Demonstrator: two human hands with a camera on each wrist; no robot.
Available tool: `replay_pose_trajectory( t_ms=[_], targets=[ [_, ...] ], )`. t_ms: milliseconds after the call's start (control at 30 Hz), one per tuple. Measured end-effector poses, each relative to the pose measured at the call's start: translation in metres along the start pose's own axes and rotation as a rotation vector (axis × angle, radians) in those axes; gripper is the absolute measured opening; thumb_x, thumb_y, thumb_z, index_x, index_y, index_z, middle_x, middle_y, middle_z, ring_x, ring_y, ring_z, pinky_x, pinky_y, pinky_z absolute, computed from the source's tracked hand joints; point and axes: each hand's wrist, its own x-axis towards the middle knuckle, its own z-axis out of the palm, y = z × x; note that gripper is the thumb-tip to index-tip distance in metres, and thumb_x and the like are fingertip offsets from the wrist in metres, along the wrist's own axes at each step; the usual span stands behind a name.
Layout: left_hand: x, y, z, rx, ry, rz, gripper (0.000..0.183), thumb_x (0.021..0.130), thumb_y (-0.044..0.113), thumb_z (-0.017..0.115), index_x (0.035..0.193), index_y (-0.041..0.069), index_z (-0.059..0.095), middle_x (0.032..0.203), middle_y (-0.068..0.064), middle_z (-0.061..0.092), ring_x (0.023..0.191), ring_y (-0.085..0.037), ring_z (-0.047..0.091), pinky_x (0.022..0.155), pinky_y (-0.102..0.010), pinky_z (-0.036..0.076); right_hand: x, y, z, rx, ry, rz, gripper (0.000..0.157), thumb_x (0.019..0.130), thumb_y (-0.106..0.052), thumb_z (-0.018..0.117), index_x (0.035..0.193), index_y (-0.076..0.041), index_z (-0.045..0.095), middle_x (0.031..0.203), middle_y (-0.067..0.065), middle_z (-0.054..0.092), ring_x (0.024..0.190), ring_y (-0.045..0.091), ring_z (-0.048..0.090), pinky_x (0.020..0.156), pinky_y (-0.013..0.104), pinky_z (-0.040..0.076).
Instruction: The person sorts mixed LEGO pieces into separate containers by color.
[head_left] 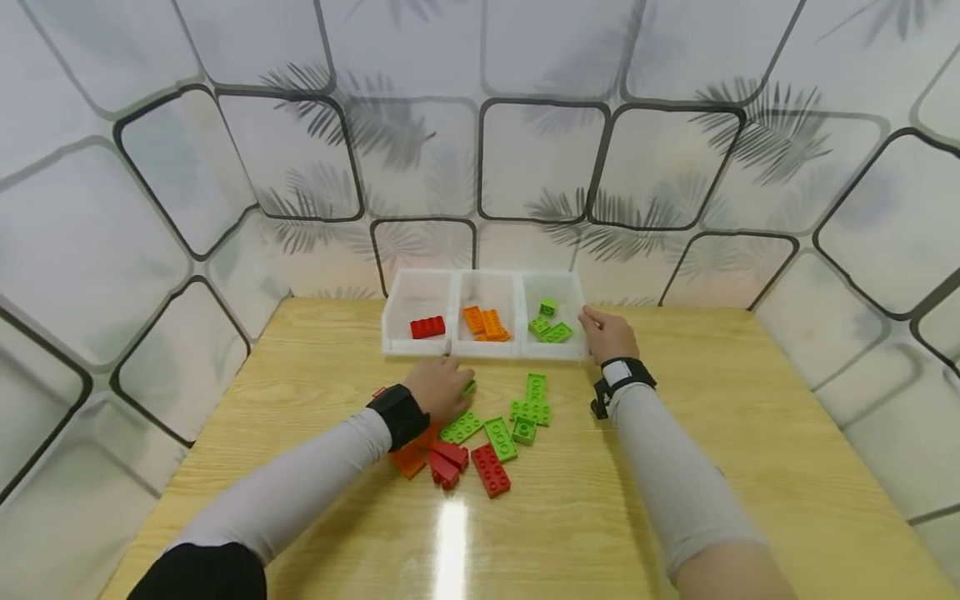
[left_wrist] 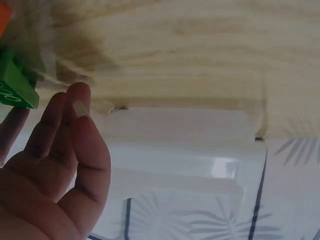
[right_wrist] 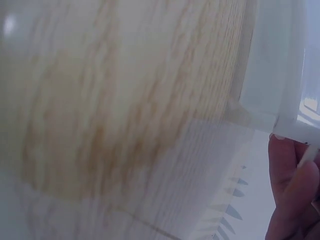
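My left hand (head_left: pixel 438 390) is low over the table in front of the white divided tray (head_left: pixel 487 350). Close to its fingertips lies a green brick (head_left: pixel 468 387). In the left wrist view, the thumb and nearest fingers (left_wrist: pixel 82 135) come together with nothing visible between them, while a green brick (left_wrist: pixel 17 85) sits by a farther fingertip. My right hand (head_left: pixel 611 335) pinches the tray's right rim; the right wrist view shows its thumb and finger (right_wrist: pixel 295 180) at the tray's edge (right_wrist: pixel 270 105).
Red (head_left: pixel 427 327), orange (head_left: pixel 491 325) and green bricks (head_left: pixel 557 332) lie in separate tray compartments. Before the tray are loose green bricks (head_left: pixel 531 410), red bricks (head_left: pixel 491 471) and orange bricks (head_left: pixel 408 458), partly under the left wrist. A patterned curtain (head_left: pixel 540 158) stands behind the table (head_left: pixel 720 400).
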Motion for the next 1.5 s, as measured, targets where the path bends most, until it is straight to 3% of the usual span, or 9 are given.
replay_pose_trajectory(
  t_ms=[200,467,667,767,867,1000,1100,1300,1500],
  targets=[
    [-0.003,-0.003,0.002,-0.090,0.049,0.023,0.021,0.091,0.022,0.069,0.110,0.012,0.066,0.089,-0.009,0.059,0.071,-0.026,0.058,0.055,-0.037,0.049,0.000,-0.004,-0.004,-0.009,0.000,0.003,0.044,0.099,-0.045,0.052,0.134,-0.021,0.060,0.073,0.011,0.067,0.043,0.018,0.048,0.042,0.030,0.036],
    [-0.005,-0.006,0.002,-0.123,0.033,0.056,0.006,0.092,0.006,0.063,0.093,0.009,0.059,0.084,-0.011,0.054,0.062,-0.025,0.053,0.050,-0.035,0.045,0.000,-0.003,-0.004,-0.007,0.002,-0.001,0.044,0.099,-0.045,0.052,0.133,-0.020,0.061,0.077,0.012,0.068,0.045,0.017,0.049,0.044,0.030,0.035],
    [0.007,0.000,0.007,-0.143,-0.021,0.024,0.016,0.094,0.026,0.061,0.084,0.016,0.053,0.066,0.002,0.043,0.055,-0.015,0.042,0.049,-0.027,0.033,0.001,0.005,-0.003,-0.006,-0.014,0.005,0.043,0.098,-0.046,0.053,0.133,-0.021,0.061,0.079,0.011,0.069,0.045,0.017,0.048,0.043,0.030,0.034],
    [0.021,0.009,0.001,-0.137,0.028,0.032,0.038,0.096,0.043,0.055,0.067,0.019,0.049,0.054,0.006,0.032,0.045,-0.011,0.035,0.044,-0.025,0.024,0.002,0.006,-0.003,0.002,-0.017,0.009,0.044,0.098,-0.048,0.052,0.133,-0.022,0.061,0.074,0.010,0.068,0.044,0.017,0.047,0.042,0.029,0.034],
    [0.040,0.019,-0.011,-0.107,0.070,0.057,0.050,0.101,0.045,0.044,0.057,0.021,0.043,0.048,0.007,0.026,0.039,-0.009,0.032,0.041,-0.025,0.020,0.000,0.003,-0.004,0.019,-0.023,0.002,0.045,0.098,-0.047,0.052,0.134,-0.022,0.060,0.072,0.012,0.067,0.042,0.017,0.046,0.041,0.030,0.033],
    [0.074,0.034,-0.024,-0.096,0.051,0.085,0.049,0.105,0.036,0.035,0.059,0.022,0.042,0.049,0.006,0.028,0.041,-0.010,0.034,0.042,-0.025,0.024,-0.002,0.001,-0.002,0.023,-0.020,-0.004,0.044,0.098,-0.047,0.052,0.134,-0.022,0.060,0.090,0.014,0.072,0.045,0.018,0.046,0.042,0.029,0.034],
    [0.105,0.047,-0.026,-0.068,0.113,0.117,0.045,0.104,0.036,0.038,0.064,0.022,0.050,0.052,0.006,0.038,0.044,-0.010,0.042,0.043,-0.024,0.032,-0.003,0.002,-0.003,0.013,-0.011,0.000,0.043,0.098,-0.047,0.052,0.133,-0.022,0.061,0.102,0.014,0.072,0.050,0.019,0.049,0.045,0.029,0.036],
    [0.153,0.060,-0.012,0.099,0.208,0.107,0.021,0.099,0.032,0.046,0.093,0.016,0.059,0.078,0.000,0.054,0.071,-0.019,0.055,0.060,-0.030,0.044,-0.003,0.000,-0.005,0.014,-0.004,-0.002,0.040,0.098,-0.044,0.054,0.131,-0.023,0.063,0.084,0.012,0.071,0.052,0.018,0.053,0.046,0.029,0.040],
    [0.170,0.062,0.017,0.194,0.269,0.035,0.029,0.096,0.042,0.055,0.104,0.014,0.061,0.094,-0.005,0.059,0.090,-0.024,0.058,0.079,-0.037,0.048,-0.004,0.002,-0.004,0.010,-0.006,-0.026,0.040,0.098,-0.044,0.054,0.132,-0.023,0.062,0.064,0.008,0.063,0.045,0.016,0.050,0.043,0.029,0.038]
  ],
)
